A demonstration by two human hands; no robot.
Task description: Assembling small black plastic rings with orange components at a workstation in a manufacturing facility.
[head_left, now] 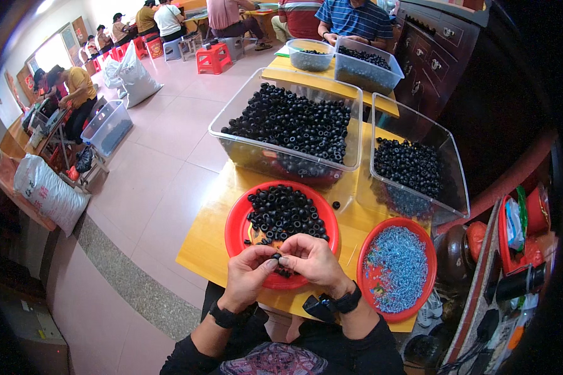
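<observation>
Over the near rim of a red round tray (233,234), my left hand (249,275) and my right hand (314,261) meet, fingertips pinched together. Between them is one small black ring-shaped part (276,256), held by both thumbs and forefingers. Whether a second, smaller piece sits in the right fingers cannot be made out. Loose black rings (288,209) lie heaped in the tray, with a few more under my hands. To the right, a second red tray (367,242) carries many small translucent blue pieces (399,265).
Beyond the trays stand a large clear bin (231,145) and a narrower clear bin (460,181), both holding black rings. A single ring (336,205) lies on the yellow table (209,240). Across it, a person in a blue striped shirt (356,22) works beside further tubs.
</observation>
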